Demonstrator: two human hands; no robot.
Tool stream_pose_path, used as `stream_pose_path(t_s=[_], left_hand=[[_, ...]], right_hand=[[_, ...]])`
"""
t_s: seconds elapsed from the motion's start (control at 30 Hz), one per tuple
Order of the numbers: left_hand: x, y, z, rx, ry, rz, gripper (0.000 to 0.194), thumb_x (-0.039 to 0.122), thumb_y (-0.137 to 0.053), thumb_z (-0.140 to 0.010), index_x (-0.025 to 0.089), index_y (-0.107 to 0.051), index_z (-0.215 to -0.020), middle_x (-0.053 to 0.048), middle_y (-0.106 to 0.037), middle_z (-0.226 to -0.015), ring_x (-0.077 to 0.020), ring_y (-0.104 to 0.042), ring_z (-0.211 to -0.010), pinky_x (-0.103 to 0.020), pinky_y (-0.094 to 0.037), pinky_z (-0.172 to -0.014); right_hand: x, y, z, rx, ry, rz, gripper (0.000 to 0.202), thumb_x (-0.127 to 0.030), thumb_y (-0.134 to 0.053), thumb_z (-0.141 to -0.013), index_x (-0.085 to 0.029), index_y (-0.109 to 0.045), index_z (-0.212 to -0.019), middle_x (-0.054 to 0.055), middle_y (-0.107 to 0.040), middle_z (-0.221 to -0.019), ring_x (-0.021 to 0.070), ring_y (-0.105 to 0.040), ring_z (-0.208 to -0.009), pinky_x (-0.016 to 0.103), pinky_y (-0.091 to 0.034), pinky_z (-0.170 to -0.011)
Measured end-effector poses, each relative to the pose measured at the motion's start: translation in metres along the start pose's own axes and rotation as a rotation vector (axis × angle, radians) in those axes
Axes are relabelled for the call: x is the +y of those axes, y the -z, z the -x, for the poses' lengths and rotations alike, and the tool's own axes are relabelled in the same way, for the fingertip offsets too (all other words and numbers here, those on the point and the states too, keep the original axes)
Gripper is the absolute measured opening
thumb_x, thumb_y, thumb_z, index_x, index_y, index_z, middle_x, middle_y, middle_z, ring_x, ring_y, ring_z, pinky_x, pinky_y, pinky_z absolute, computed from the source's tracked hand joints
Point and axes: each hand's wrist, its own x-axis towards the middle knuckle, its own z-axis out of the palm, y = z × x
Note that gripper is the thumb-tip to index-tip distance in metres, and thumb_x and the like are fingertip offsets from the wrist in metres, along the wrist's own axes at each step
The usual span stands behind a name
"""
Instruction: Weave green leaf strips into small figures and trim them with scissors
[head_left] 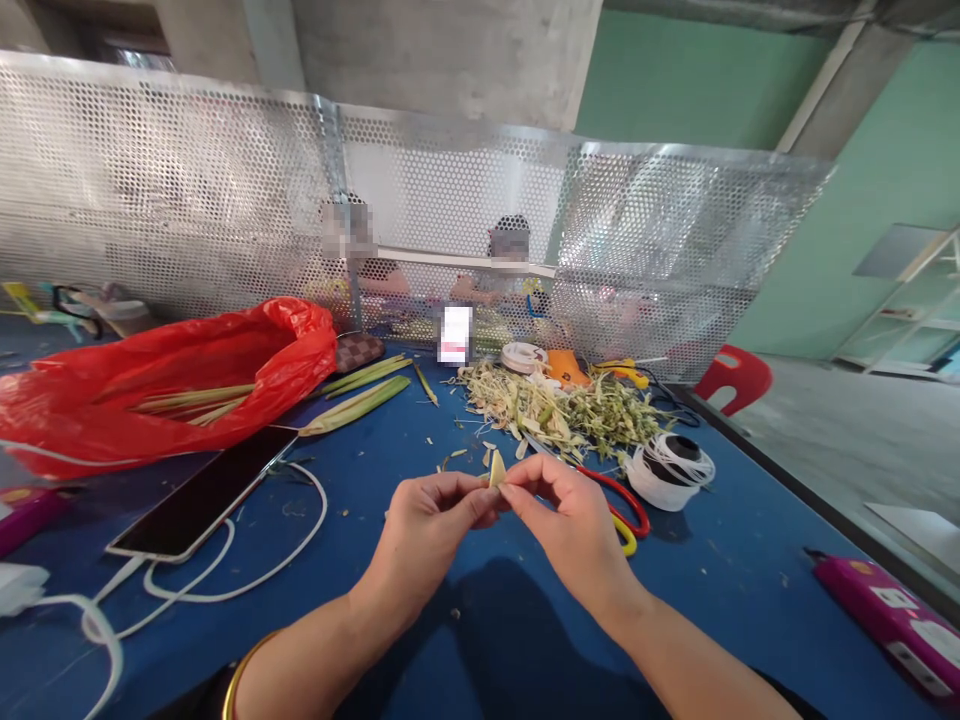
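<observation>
My left hand (442,510) and my right hand (555,505) meet over the middle of the blue table. Between their fingertips they pinch a small pale yellow-green piece of leaf (496,468), its pointed tip standing up. Its lower end is hidden by my fingers. Just beyond my right hand lie scissors (637,510) with red and yellow handles, their blades partly covered by the hand. Small leaf scraps (454,458) are scattered beyond my fingers. A heap of dried, shredded leaf pieces (540,405) sits farther back.
Left: a red plastic bag (150,350) with long stalks inside, leaf strips (360,405), a phone or tablet (206,495) and a white cable (315,520). Right: a spool of white cord (664,480) and a purple box (885,610). Behind, a perforated metal screen (450,180) with two people beyond.
</observation>
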Motion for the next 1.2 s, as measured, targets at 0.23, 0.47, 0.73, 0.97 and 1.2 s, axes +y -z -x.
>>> stream_pose_path(t_s=[0.23,0.47,0.73,0.97,1.2], left_hand=[[-0.0021,0.0014,-0.0016,-0.003,0.082,0.068,0.021,0.033,-0.066,-0.07,0.015,-0.067,-0.06,-0.002,-0.063,-0.055,-0.0121,-0.054,-0.057,-0.023,-0.043,-0.06],[-0.0035,0.0039,-0.0016,-0.049,0.124,0.163,0.025,0.032,-0.064,-0.073,0.015,-0.062,-0.055,0.0,-0.057,-0.053,-0.0104,-0.049,-0.055,-0.022,-0.04,-0.058],[-0.0045,0.0044,-0.0016,-0.093,0.095,0.16,0.023,0.035,-0.065,-0.073,0.015,-0.062,-0.061,-0.001,-0.059,-0.058,-0.0118,-0.051,-0.059,-0.024,-0.041,-0.061],[-0.0083,0.0016,-0.0031,-0.089,0.108,0.185,0.029,0.04,-0.067,-0.072,0.016,-0.057,-0.059,0.002,-0.055,-0.055,-0.0104,-0.048,-0.057,-0.022,-0.04,-0.058],[-0.0082,0.0005,-0.0006,0.041,-0.093,-0.024,0.02,0.035,-0.067,-0.073,0.016,-0.068,-0.065,0.001,-0.063,-0.06,-0.011,-0.053,-0.06,-0.02,-0.041,-0.059]], right_hand=[[0.0018,-0.002,0.0034,0.007,0.122,-0.003,0.006,-0.023,-0.057,-0.084,-0.02,-0.061,-0.08,0.002,-0.066,-0.074,0.0154,-0.063,-0.068,0.025,-0.052,-0.063],[0.0064,-0.0009,0.0053,0.027,0.514,0.225,0.02,-0.009,-0.049,-0.087,-0.022,-0.062,-0.094,0.005,-0.062,-0.088,0.0156,-0.062,-0.081,0.027,-0.051,-0.074],[0.0061,0.0006,0.0024,0.014,0.498,0.195,0.015,-0.011,-0.051,-0.087,-0.021,-0.062,-0.087,0.003,-0.062,-0.081,0.0138,-0.061,-0.074,0.024,-0.052,-0.068],[0.0063,-0.0016,0.004,-0.005,0.428,0.143,0.012,-0.012,-0.054,-0.086,-0.021,-0.06,-0.082,0.002,-0.061,-0.08,0.0132,-0.06,-0.073,0.023,-0.05,-0.068],[0.004,-0.0019,0.004,0.003,0.276,0.138,0.011,-0.015,-0.054,-0.086,-0.02,-0.058,-0.077,0.002,-0.061,-0.075,0.014,-0.057,-0.069,0.024,-0.047,-0.064]])
